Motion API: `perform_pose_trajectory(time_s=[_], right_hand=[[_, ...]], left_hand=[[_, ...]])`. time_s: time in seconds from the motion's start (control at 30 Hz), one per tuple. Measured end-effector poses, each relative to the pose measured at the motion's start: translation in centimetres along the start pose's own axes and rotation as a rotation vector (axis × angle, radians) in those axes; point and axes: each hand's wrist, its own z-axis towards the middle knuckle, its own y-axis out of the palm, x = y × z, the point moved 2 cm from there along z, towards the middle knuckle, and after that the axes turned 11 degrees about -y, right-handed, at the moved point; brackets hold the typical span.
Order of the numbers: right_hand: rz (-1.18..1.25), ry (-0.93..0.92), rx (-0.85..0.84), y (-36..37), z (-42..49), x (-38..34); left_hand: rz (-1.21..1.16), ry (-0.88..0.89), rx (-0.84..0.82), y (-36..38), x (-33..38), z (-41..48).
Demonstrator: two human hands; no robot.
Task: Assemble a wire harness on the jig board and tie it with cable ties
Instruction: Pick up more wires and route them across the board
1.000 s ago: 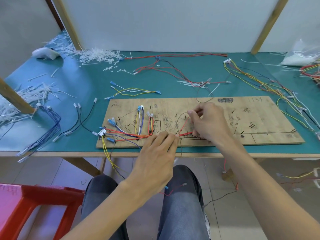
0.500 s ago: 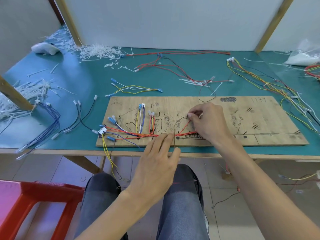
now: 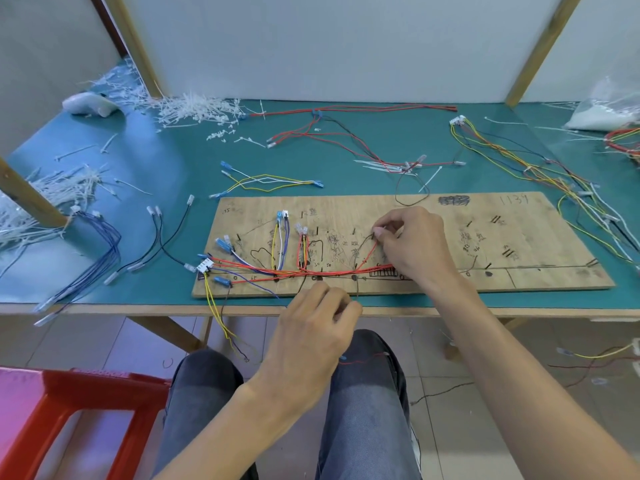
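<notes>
The wooden jig board (image 3: 519, 271) lies on the green table. Red, yellow, blue and white harness wires (image 3: 298, 270) run along its lower edge and branch up to small connectors on its left half. My right hand (image 3: 415, 244) rests on the board's middle, thumb and forefinger pinching the upper end of a red wire (image 3: 369, 252) beside a peg. My left hand (image 3: 311, 327) hovers just off the board's front edge, fingers curled, pinching a thin dark wire (image 3: 356, 291) that hangs from the board. White cable ties (image 3: 194, 110) lie heaped at the back left.
More cable ties (image 3: 52, 188) are piled by a wooden post (image 3: 31, 202) at the left. Loose blue wires (image 3: 100, 251), red wires (image 3: 346, 133) and a many-coloured bundle (image 3: 540, 168) lie around the board. A red stool (image 3: 69, 410) stands by my left knee.
My left hand has drawn back from the red wires on the board to just past its front edge, and its fingers have curled. My right hand stays at the red wire's end.
</notes>
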Motion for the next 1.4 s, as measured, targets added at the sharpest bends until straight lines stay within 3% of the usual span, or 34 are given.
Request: perform_pose_trajectory(time_s=[0.2,0.37,0.47,0.57,0.87,1.03,1.2,1.4], right_hand=[[0.035,0.013,0.064,0.2,-0.3,0.1],[0.038,0.034,0.089,0.3,-0.4,0.2],[0.035,0.044,0.092,0.3,-0.4,0.2],[0.049,0.071,0.113,0.2,-0.4,0.0],[0.082,0.064,0.143,0.1,-1.2,-0.4],[0.011,-0.11,0.125,-0.5,-2.3,-1.6],[0.134,-0.438,0.033,-1.6,-6.5,-3.9],[0.45,-0.269,-0.408,-0.9,-13.9,-3.1]], left_hand=[[-0.074,0.023,0.07,-1.0,0.2,-0.4],[-0.276,-0.146,0.132,-1.0,-0.2,-0.1],[-0.408,-0.133,0.121,-1.1,0.0,0.0],[-0.522,-0.16,-0.004,-1.1,0.4,-0.4],[-0.685,-0.503,-0.331,-0.8,-1.4,-0.7],[-0.942,-0.544,-0.486,-1.0,-2.0,-0.8],[-1.1,-0.598,-0.431,-1.1,-2.3,-0.8],[-1.286,-0.586,-0.36,-1.0,-2.9,-0.6]])
